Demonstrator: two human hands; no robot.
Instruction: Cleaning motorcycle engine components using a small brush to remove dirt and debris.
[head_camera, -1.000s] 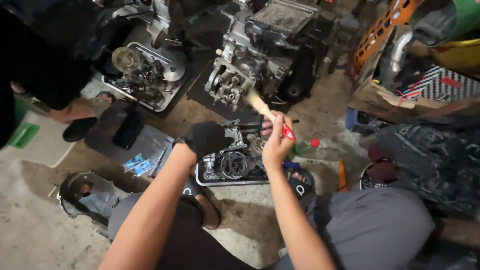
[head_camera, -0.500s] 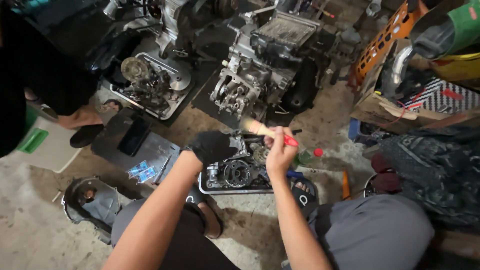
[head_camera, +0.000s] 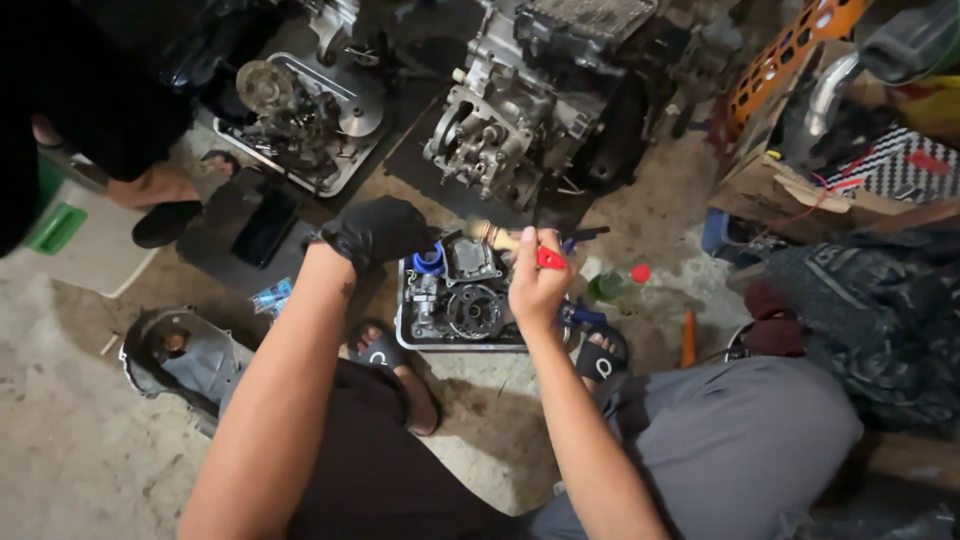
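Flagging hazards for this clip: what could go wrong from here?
The bare right hand holds a red-handled paintbrush over the shallow metal tray of greasy engine parts; grime could get on its skin. The black-gloved left hand hovers at the tray's edge and might tip it onto the sandalled feet.

Tray (head_camera: 404, 338) partly hidden behind right hand (head_camera: 535, 285) and left hand (head_camera: 375, 232); brush (head_camera: 512, 243) handle concealed in grip; engine (head_camera: 540, 90) cropped at top edge; small tray parts indistinct.

Centre frame: bare right hand (head_camera: 537, 285) gripping red-handled wooden paintbrush (head_camera: 512, 243); black-gloved left hand (head_camera: 378, 232) over shallow metal tray of dark engine parts (head_camera: 462, 298). Upper centre: grey engine block (head_camera: 520, 110).
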